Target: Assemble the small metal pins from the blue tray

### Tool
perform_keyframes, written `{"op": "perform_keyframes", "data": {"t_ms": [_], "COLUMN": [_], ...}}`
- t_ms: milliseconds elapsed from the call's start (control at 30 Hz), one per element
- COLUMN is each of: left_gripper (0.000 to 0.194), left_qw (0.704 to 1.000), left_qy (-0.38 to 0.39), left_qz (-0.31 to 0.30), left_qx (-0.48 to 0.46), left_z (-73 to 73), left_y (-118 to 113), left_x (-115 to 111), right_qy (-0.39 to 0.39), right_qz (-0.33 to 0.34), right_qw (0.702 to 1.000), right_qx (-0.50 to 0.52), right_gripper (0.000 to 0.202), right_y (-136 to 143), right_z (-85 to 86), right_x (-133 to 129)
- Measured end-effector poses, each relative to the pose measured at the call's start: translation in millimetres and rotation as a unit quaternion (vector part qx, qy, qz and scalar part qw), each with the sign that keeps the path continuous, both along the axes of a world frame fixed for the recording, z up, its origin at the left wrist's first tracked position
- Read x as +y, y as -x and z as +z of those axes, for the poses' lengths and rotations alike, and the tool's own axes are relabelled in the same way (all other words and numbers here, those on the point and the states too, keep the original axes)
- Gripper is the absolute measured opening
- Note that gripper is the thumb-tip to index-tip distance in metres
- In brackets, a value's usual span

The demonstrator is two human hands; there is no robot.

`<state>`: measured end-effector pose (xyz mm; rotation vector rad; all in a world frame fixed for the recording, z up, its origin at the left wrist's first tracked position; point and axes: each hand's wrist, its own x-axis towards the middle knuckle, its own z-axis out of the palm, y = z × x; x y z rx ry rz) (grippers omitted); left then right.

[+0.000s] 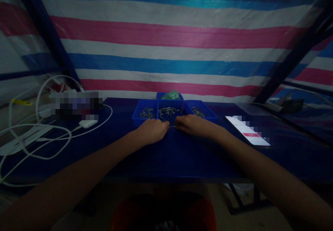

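My left hand (155, 131) is closed in a pinch in front of the blue bins, its fingertips at the left end of a thin, pale metal pin-like piece (173, 126). At the other end of that piece, my right hand (191, 124) is also pinched. Just beyond my hands stand a left blue bin (137, 114), a middle blue bin (170, 102) and a right blue bin (211, 114). Each holds many small, thin metal parts (168, 112), too small to name exactly. My fingers hide the bins' front edges in part.
A further blue bin (159, 95) with green plastic packets (171, 95) stands behind. On the right lies a lit phone (247, 130). White cables (70, 137) and a white adapter (88, 122) cover the left side. A striped sheet (166, 36) hangs behind the blue table (166, 161).
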<state>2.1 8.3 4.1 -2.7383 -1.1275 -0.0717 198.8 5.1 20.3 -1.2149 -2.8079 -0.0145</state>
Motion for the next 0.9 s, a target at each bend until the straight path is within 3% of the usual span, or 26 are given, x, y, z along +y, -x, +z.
{"op": "perform_keyframes", "data": {"t_ms": [567, 733, 900], "left_gripper": [0.036, 0.035, 0.036], "left_qw": [1.000, 1.000, 1.000], "left_qy": [-0.006, -0.008, -0.007], "left_qz": [0.001, 0.001, 0.006], "left_qx": [0.005, 0.006, 0.008], "left_z": [-1.1, 0.2, 2.6], "left_y": [-0.7, -0.7, -1.7], "left_x": [1.6, 1.3, -0.3], "right_qy": [0.003, -0.003, -0.009], "right_qz": [-0.012, -0.001, 0.005], "right_qw": [1.000, 1.000, 1.000], "right_qx": [0.007, -0.004, -0.001], "right_gripper": [0.020, 0.009, 0.012], "right_y": [0.2, -0.3, 1.3], "right_z": [-1.2, -1.6, -0.4], "right_x": [-1.5, -1.2, -2.9]}}
